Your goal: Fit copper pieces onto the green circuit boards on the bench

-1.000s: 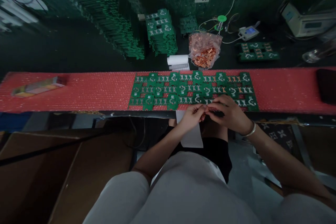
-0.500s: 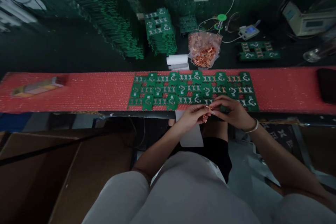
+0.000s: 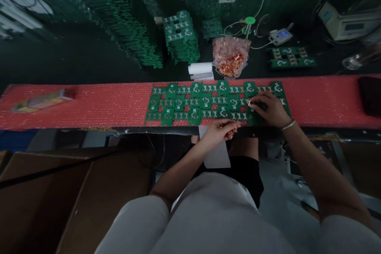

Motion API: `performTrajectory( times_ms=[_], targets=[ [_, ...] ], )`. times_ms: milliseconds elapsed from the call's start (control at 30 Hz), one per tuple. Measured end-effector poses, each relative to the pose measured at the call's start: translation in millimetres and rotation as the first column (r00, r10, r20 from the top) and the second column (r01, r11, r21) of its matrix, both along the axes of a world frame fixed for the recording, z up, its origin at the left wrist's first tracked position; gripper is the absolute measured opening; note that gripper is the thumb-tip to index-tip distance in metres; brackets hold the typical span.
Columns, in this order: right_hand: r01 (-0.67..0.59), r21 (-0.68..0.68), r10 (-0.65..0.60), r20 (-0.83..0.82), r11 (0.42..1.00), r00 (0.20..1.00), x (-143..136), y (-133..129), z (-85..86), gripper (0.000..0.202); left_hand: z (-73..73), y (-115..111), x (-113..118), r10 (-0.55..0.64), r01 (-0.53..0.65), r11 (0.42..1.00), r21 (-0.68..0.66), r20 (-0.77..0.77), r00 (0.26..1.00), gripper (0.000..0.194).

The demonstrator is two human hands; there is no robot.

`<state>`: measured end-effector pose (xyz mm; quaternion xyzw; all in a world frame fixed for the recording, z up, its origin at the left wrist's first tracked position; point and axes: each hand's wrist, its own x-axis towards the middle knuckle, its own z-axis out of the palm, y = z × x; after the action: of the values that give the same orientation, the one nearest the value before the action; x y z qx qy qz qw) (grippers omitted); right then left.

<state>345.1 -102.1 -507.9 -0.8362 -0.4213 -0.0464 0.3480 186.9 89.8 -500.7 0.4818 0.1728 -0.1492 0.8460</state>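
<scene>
My left hand (image 3: 222, 130) is closed on several small copper pieces, just in front of the near edge of the circuit boards (image 3: 185, 101). Copper shows between its fingertips. Over the right part of the boards, my right hand (image 3: 269, 108) pinches one small copper piece (image 3: 249, 103) between thumb and finger, at the board's surface. That hand hides part of the boards beneath it. The green boards lie side by side in a row, with silvery pads. A few pads at the upper right carry copper pieces (image 3: 263, 89).
Red bubble wrap (image 3: 116, 103) lies under the boards. Behind them are an open plastic bag of copper pieces (image 3: 231, 63), a white roll (image 3: 200, 68), stacked boards (image 3: 183, 43) and a taller stack (image 3: 127, 20). Boards with copper (image 3: 293, 57) and a scale (image 3: 348, 24) stand at the right.
My right hand has moved away from my left hand, up and to the right over the boards, carrying a copper piece. My left hand has stayed almost still.
</scene>
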Motion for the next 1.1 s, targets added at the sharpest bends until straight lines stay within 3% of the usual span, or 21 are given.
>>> performTrajectory(
  times_ms=[233,800,967,1100],
  targets=[
    [-0.044,-0.058,0.046,0.035,0.997,0.998,17,-1,-17.5,0.021,0.5,3,-1,0.024,-0.024,1.0,0.011,-0.013,1.0,0.04],
    [-0.084,-0.206,0.136,0.255,0.975,0.957,21,3,-11.9,0.021,1.5,2,0,0.073,-0.071,0.996,0.052,-0.027,0.997,0.04],
    [-0.093,-0.277,0.17,0.271,0.956,0.947,1,5,1.5,0.021,0.5,3,1,0.104,-0.103,0.993,0.062,-0.005,0.995,0.037],
    [-0.094,-0.08,0.109,0.202,0.992,0.973,-35,14,17.1,0.014,-3.2,2,3,0.133,-0.135,0.989,0.069,0.03,0.991,0.038]
  ],
)
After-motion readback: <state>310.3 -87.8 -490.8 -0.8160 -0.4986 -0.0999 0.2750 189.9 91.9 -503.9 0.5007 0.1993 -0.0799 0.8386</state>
